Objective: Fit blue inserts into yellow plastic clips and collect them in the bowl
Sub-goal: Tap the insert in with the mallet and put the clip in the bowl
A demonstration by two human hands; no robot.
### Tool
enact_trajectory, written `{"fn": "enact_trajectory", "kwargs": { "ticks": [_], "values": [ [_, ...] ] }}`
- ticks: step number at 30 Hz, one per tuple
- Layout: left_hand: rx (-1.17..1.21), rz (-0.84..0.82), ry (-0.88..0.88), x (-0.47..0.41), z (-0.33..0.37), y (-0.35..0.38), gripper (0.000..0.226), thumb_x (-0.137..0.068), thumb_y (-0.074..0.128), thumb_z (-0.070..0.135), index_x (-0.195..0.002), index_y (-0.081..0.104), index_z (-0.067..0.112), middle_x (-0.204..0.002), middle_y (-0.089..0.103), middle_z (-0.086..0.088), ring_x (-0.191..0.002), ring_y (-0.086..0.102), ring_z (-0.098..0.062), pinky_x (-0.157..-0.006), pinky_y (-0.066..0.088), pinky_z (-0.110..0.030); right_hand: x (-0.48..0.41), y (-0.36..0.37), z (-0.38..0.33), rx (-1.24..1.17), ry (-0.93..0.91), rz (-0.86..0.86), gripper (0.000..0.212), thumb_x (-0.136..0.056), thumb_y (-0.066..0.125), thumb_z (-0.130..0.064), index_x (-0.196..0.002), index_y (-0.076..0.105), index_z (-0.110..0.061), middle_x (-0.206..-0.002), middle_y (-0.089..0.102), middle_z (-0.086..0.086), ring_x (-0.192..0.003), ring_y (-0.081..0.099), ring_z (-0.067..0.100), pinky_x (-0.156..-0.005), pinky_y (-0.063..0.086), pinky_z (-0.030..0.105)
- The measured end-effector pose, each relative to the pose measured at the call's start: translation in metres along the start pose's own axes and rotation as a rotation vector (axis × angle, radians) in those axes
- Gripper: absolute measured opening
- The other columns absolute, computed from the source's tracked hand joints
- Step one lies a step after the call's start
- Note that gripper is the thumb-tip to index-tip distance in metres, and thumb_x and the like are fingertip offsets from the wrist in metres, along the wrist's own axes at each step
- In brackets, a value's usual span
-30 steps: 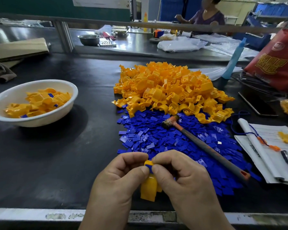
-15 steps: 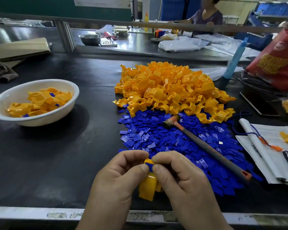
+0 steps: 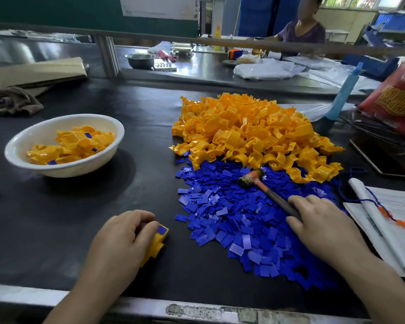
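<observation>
Left hand (image 3: pixel 124 242) sits low on the black table (image 3: pixel 80 218) at about seven o'clock. Its fingers are curled over a yellow clip (image 3: pixel 156 245) and hold it down against the surface. The clip is glossy moulded plastic with a blocky end and a stepped body that runs back under the palm. A blue insert (image 3: pixel 163 230) is in the top face of that blocky end, a small flat rectangle with yellow rim around it. Only the end toward two o'clock shows beyond the fingertips.

The right hand (image 3: pixel 323 228) lies at about four o'clock on the near edge of the blue pile. Its fingers are spread and only lightly bent across the handle of a small hammer (image 3: pixel 267 190), with the thumb on the near side, and they are not wrapped round it. The hammer's dark head points toward eleven o'clock, and its reddish handle slants down under the palm.

The loose blue inserts (image 3: pixel 232 218) are thin flat tabs, some with small holes, spread in a wide patch at the table's centre. Touching the patch at twelve o'clock is a heap of yellow clips (image 3: pixel 250 132), curved saddle shapes with square drilled lugs.

The white bowl (image 3: pixel 63 171) stands at ten o'clock, well apart from both piles. It is partly filled with yellow clips that show blue inserts here and there.
</observation>
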State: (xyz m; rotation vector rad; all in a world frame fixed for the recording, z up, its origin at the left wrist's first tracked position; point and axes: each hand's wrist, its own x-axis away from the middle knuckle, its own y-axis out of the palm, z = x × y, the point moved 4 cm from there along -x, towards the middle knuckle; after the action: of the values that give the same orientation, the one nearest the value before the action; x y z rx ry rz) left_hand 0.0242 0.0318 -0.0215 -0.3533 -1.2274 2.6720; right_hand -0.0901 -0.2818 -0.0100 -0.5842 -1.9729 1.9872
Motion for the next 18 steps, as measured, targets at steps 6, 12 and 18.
{"fn": "enact_trajectory", "kwargs": {
  "ticks": [6, 12, 18],
  "values": [
    [-0.264, -0.020, -0.008, 0.010, -0.010, 0.002, 0.054, -0.065, 0.076, 0.055, -0.107, 0.062, 0.024, -0.105, 0.059, 0.007, -0.101, 0.050, -0.019, -0.088, 0.043, -0.037, -0.006, 0.001, 0.002, -0.006, -0.015, 0.008, 0.027, -0.094, 0.045, -0.042, -0.116, 0.054, -0.031, -0.095, 0.050, -0.010, -0.091, 0.049, 0.011, -0.078, 0.048, 0.029],
    [-0.356, -0.010, 0.057, 0.005, -0.009, 0.004, 0.037, -0.070, 0.073, 0.052, -0.099, 0.068, 0.029, -0.088, 0.062, 0.008, -0.091, 0.055, -0.022, -0.076, 0.046, -0.038, 0.011, -0.031, -0.010, -0.286, -0.052, 0.195, 0.019, -0.095, 0.041, -0.032, -0.099, 0.059, -0.030, -0.075, 0.053, -0.008, -0.067, 0.052, 0.009, -0.057, 0.041, 0.027],
    [-0.428, 0.029, 0.140, -0.003, -0.006, 0.009, 0.054, -0.070, 0.043, 0.059, -0.093, 0.074, 0.022, -0.079, 0.066, 0.002, -0.073, 0.061, -0.028, -0.061, 0.048, -0.038, 0.045, -0.030, -0.067, -1.032, 0.008, -0.279, 0.022, -0.094, 0.043, -0.034, -0.100, 0.052, -0.053, -0.073, 0.065, -0.005, -0.050, 0.060, 0.015, -0.047, 0.052, 0.026]
  ]
}}
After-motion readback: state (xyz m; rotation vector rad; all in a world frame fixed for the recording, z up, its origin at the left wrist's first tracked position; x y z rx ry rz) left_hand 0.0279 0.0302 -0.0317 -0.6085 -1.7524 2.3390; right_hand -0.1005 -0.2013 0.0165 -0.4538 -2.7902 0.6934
